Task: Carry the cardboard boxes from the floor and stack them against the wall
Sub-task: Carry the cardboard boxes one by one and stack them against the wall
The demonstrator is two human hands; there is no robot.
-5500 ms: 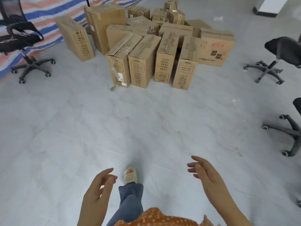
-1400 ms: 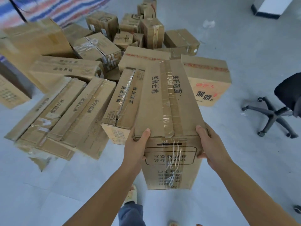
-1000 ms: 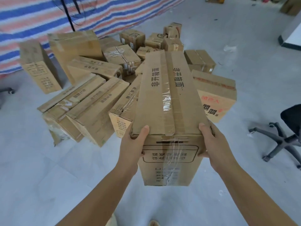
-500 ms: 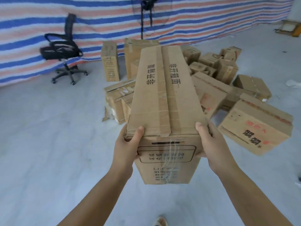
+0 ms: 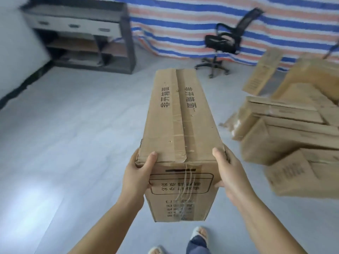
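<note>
Both hands are clamped on the near end of a long brown cardboard box with black printed characters, held up off the pale grey tiled floor. Left hand grips the left corner, thumb on top; right hand does the same on the right. Pile of other brown cardboard boxes sits off to the right. Black office chair stands by the striped tarp, dark shelf unit far left.
</note>
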